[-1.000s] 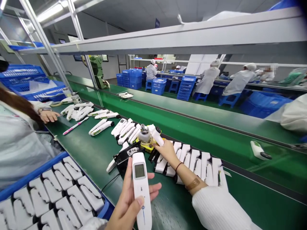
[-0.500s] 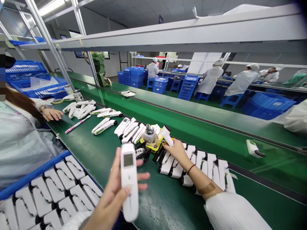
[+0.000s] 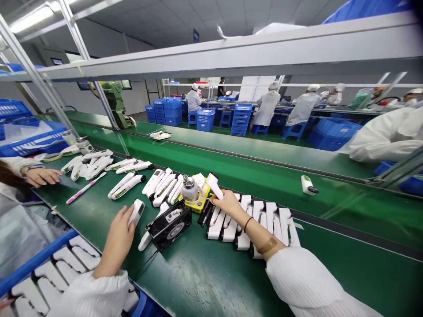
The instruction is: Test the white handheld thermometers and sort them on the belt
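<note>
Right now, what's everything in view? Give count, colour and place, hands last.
Bench: one, green, foreground
Crates: several, blue, near left, far left, background
Handheld devices: many, white, on the bench and in the near-left crate
Fan-like unit: one, black, between the hands
Tray: one, yellow, beyond the fan-like unit
Metal-topped bottle: one, pale, in or on the tray
Slim stick: one, pink and white, left
Machine: one, green, rear left
Shelf: one, white, overhead
Co-workers: several, mostly white clothing, left and background
Left hand: one, white-sleeved, holding a white device
Right hand: one, white-sleeved, holding another device

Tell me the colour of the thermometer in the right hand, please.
The handheld thermometer is mostly white, with a black end; head view.
</note>
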